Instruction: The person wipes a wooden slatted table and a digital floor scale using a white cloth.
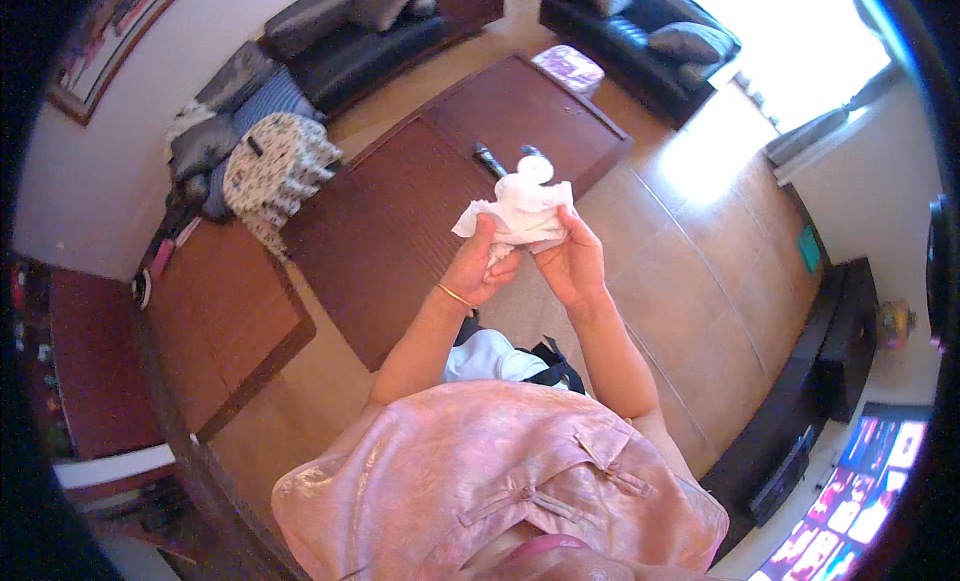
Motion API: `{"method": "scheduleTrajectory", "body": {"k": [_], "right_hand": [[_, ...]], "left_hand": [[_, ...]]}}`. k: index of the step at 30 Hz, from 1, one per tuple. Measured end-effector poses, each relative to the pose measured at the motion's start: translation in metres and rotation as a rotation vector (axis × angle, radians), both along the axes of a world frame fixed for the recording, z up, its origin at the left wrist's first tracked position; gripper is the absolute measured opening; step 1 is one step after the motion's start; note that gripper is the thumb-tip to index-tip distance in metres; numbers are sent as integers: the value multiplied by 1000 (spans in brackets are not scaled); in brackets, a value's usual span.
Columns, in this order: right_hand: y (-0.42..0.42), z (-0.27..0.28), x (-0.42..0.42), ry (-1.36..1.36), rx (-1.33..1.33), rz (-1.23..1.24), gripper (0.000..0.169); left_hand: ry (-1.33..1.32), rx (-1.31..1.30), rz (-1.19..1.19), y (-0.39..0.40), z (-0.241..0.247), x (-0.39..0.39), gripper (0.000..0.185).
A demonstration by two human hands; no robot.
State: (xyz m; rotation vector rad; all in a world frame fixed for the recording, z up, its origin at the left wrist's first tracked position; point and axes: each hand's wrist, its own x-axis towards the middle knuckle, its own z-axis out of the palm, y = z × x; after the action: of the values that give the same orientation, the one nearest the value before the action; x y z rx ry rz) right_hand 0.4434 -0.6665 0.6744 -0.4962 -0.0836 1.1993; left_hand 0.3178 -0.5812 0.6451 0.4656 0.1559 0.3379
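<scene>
Both hands hold a crumpled white tissue or thin cloth (525, 210) in front of my body. My left hand (478, 264), with a gold-coloured bangle at its wrist, pinches the near left part, thumb on top. The right edge is gripped by my right hand (576, 255), its thumb on the upper side. Just beyond the tissue is a small round white item (535, 168); whether it touches the tissue I cannot tell. A dark elongated object (490, 159) lies on the brown wooden table (390, 236) beyond my hands, and another dark object shows partly behind the white item.
A smaller wooden table (232, 311) stands at left, near a seat with a patterned cloth (277, 157). Dark sofas (352, 56) line the far side, with a patterned stool (570, 67) by the table's far end. At right are a low black cabinet (810, 363) and a lit screen (862, 491).
</scene>
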Motion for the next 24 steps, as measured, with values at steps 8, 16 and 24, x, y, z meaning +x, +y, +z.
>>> {"method": "scheduleTrajectory", "body": {"k": [8,16,24], "right_hand": [[-156,9,104,-165,105,-267,39],[-201,21,161,-898,-384,-195,33],[-179,-20,249,-637,-339,-907,25]], "left_hand": [[-88,-83,-317,-105,-1,127,45],[-70,-335,-534,-161,-23,210,42],[-24,-866,-288,-168,-38,314,29]]}}
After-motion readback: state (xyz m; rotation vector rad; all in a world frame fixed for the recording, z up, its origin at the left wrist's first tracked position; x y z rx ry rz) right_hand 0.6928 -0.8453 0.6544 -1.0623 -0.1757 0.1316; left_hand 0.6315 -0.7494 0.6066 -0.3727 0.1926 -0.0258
